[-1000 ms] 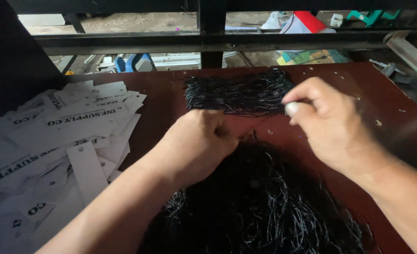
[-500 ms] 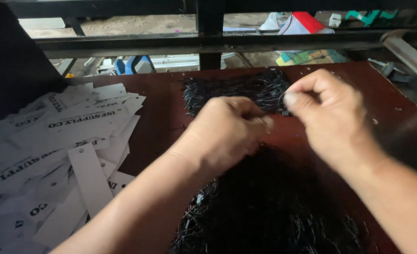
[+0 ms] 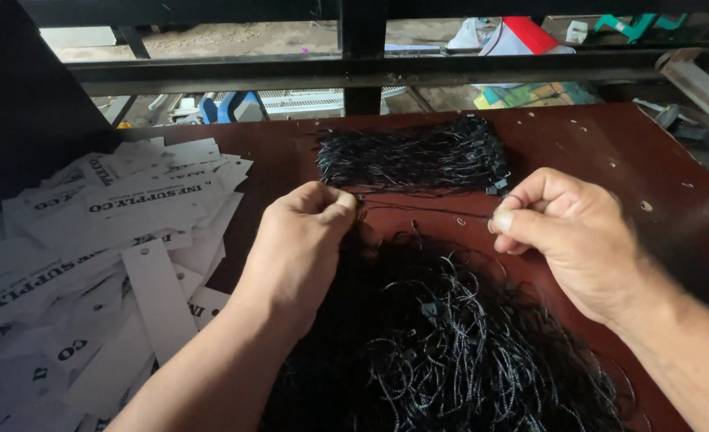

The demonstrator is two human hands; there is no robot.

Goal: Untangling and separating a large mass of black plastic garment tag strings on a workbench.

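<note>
Above a tangled heap of thin black cords (image 3: 450, 352) on the reddish-brown wooden worktop (image 3: 658, 168), the left hand (image 3: 298, 244) and right hand (image 3: 566, 232) each pinch one taut black cord (image 3: 426, 208).

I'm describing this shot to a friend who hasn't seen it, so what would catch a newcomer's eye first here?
First, the two hands at the centre: the left hand and right hand pinch the ends of one thin black cord stretched between them. Below them a big tangled heap of black cords covers the reddish-brown table, with a neater cord bundle behind. On the left lies a loose pile of white paper tags.
</note>
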